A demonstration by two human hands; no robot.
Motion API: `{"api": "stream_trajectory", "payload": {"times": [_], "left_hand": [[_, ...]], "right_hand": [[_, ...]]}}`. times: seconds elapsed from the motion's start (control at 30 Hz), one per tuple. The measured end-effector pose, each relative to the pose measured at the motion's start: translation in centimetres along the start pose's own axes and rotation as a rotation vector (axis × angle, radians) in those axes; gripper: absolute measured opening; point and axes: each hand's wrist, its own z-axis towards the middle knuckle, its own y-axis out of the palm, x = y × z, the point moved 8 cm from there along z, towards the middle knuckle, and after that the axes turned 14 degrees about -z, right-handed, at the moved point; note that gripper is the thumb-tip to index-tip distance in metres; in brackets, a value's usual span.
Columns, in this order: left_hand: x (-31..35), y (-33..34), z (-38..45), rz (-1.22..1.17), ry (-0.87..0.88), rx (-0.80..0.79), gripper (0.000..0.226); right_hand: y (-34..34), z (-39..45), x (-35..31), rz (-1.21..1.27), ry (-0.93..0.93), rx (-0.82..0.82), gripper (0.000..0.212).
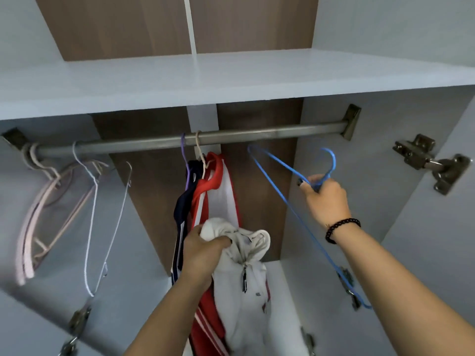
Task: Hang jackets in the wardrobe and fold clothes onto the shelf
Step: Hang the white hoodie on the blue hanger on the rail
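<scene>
- My left hand point(203, 249): fingers closed round the bunched collar and hood of a white zip jacket point(244, 278), held up in front of the open wardrobe; the rest of it hangs down below my fist. Not yet on a hanger.
- My right hand point(325, 194): pinching a blue wire hanger point(280, 191) at the neck under its hook. The hook is off the rail point(257, 136), just below it and to the right.
- Hung already: a red and white jacket point(218, 186) on a cream hanger and a dark navy jacket point(183, 201) on a purple one, side by side at mid-rail.
- Spare hangers: pink ones point(30, 222) bunched at the left end, a white wire hanger point(102, 227) near them, all bare.
- Shelf point(231, 73) above the rail: no folded clothes visible on it.
- Judged progress: two jackets done, the white one in hand; it wants threading onto the blue hanger, then hooking on. Folding seems wholly left.
</scene>
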Motion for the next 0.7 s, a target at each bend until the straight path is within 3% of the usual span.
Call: {"api": "stream_trajectory", "payload": {"times": [0.13, 0.3, 0.4, 0.7], "left_hand": [[1.6, -3.4, -1.3, 0.01, 0.064, 0.02, 0.022], [2.3, -7.7, -3.2, 0.081, 0.135, 0.057, 0.019], [2.1, -10.8, -4.6, 0.025, 0.125, 0.122, 0.022], [4.0, -17.3, -7.5, -0.044, 0.144, 0.237, 0.02]], "right_hand": [[-2.0, -6.1, -0.3, 0.062, -0.039, -0.136, 0.03], [-3.8, -12.1, -4.3, 0.17, -0.272, -0.425, 0.012], [-4.7, -14.9, -5.7, 0.215, -0.342, -0.481, 0.023], [-4.4, -19.2, -7.3, 0.036, -0.447, -0.631, 0.015]]}}
